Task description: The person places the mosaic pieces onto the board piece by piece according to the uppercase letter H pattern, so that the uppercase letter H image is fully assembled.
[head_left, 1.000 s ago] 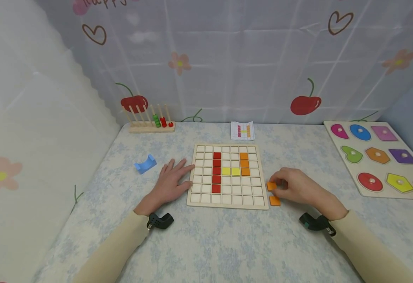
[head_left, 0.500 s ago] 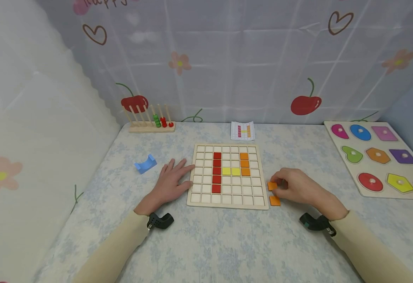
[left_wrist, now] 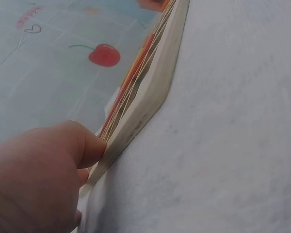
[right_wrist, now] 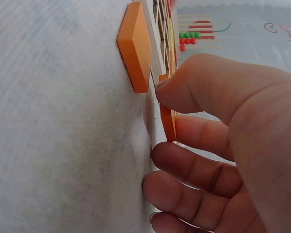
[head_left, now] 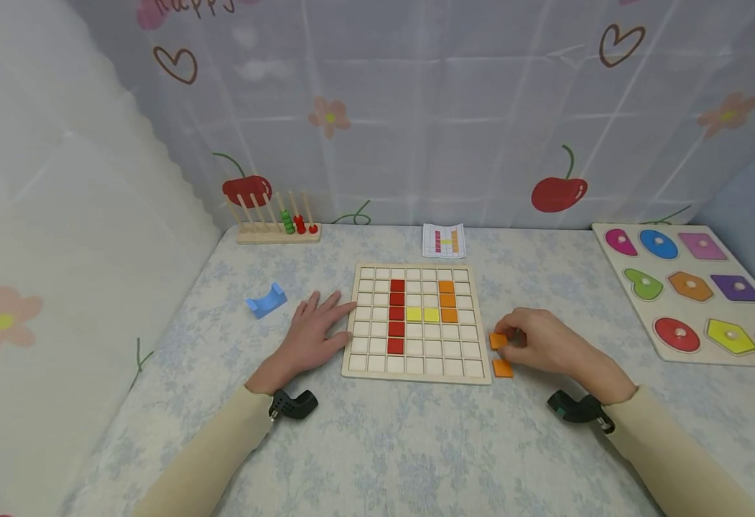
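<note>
A wooden grid board [head_left: 377,364] lies mid-table, with a column of red tiles [head_left: 396,314], two yellow tiles [head_left: 422,314] and three orange tiles [head_left: 447,301] set in its cells. My left hand [head_left: 312,334] is spread flat at the board's left edge, thumb and index finger touching it; the left wrist view shows the thumb [left_wrist: 89,148] against the rim. Beside the board's right edge, my right hand [head_left: 542,343] pinches an orange tile [right_wrist: 169,121] between thumb and index finger. A second orange tile [right_wrist: 136,48] lies on the table just nearer to me.
Behind the board lies a pattern card [head_left: 444,241]. A blue curved block [head_left: 266,300] is left of my left hand. At the back left stands a peg rack [head_left: 278,235] with green and red beads. A shape puzzle board [head_left: 700,294] lies at the right.
Over the last second the pinched orange tile has shifted very slightly to the right. Both hands otherwise stay in place, and the board's tiles are unchanged.
</note>
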The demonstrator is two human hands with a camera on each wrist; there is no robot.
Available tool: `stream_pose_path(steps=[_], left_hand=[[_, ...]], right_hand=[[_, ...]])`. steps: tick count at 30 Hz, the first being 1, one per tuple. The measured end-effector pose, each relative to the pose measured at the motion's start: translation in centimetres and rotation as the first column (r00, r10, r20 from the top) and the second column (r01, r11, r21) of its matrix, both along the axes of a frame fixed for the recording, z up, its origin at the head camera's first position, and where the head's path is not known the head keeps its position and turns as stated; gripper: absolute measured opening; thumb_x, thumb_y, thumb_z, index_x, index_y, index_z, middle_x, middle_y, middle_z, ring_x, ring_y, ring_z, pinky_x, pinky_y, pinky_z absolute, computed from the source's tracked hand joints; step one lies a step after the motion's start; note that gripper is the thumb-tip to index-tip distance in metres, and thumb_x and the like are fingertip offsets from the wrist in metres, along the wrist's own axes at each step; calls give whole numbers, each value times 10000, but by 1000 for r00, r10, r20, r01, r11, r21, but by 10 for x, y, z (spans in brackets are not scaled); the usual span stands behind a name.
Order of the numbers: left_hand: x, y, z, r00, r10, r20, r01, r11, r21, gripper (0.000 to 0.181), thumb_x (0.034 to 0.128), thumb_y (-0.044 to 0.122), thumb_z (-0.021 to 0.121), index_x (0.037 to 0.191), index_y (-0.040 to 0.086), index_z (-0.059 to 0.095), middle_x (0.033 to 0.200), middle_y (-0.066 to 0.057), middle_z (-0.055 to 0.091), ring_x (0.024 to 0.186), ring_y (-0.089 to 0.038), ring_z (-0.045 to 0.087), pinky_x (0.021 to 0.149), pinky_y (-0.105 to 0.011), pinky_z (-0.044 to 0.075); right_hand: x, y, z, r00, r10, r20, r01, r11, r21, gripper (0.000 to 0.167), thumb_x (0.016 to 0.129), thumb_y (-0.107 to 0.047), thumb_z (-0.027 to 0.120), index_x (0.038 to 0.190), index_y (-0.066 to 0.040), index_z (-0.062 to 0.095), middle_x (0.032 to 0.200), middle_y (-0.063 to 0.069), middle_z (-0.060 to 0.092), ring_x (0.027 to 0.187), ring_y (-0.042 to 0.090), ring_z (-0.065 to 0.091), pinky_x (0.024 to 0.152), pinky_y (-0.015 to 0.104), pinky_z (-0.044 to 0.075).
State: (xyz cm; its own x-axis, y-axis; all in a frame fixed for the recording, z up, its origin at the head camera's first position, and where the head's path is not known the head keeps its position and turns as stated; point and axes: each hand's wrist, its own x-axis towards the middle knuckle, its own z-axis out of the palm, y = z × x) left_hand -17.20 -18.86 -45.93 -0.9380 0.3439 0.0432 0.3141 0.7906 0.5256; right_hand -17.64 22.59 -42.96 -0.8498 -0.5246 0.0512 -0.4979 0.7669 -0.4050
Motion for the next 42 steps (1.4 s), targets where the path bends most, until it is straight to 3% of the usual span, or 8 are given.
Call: stream_pose_path(steps=[12, 21, 33, 42], left_hand=[[0, 0, 0, 1000, 1, -6, -1, 1000, 3, 566, 980, 294, 566, 1525, 156, 506, 1663, -197, 302, 1560, -524, 82, 1218, -715, 79], [0, -1, 0, 1000, 1, 3, -1, 1000, 13, 569, 982, 302, 572, 1529, 163, 501, 1672, -180, 291, 1568, -506, 70, 1222, -711, 62], [-2, -1, -2, 1000, -12, 8, 12, 1000, 8, 562, 997, 304, 574, 1536, 167, 491, 1674, -190, 282, 1568, -510, 57, 1223, -713, 51], [-1, -1, -2, 1000, -10, -1, 10, 1000, 7, 561, 992, 301, 568, 1532, 168, 497, 1669, -193, 292, 1565, -516, 70, 1219, -716, 64]], right_hand=[[-1, -2, 3, 1000, -7, -1, 7, 1000, 1, 184, 811, -134, 793, 987, -93, 761, 838, -50, 663, 676, 44, 500, 624, 218, 471], [-6, -22, 10, 1000, 15, -12, -15, 1000, -8, 194, 812, -145, 779, 990, -71, 755, 816, -38, 646, 642, 49, 484, 596, 203, 457], [-17, -48, 8, 992, 113, -49, -114, 994, -6, 210, 843, -155, 785, 1027, -56, 767, 863, -14, 693, 684, 52, 492, 659, 233, 476], [-21, -60, 6, 990, 128, -51, -128, 992, 1, 200, 844, -173, 778, 1010, -61, 762, 866, -8, 688, 734, 90, 517, 707, 273, 491]])
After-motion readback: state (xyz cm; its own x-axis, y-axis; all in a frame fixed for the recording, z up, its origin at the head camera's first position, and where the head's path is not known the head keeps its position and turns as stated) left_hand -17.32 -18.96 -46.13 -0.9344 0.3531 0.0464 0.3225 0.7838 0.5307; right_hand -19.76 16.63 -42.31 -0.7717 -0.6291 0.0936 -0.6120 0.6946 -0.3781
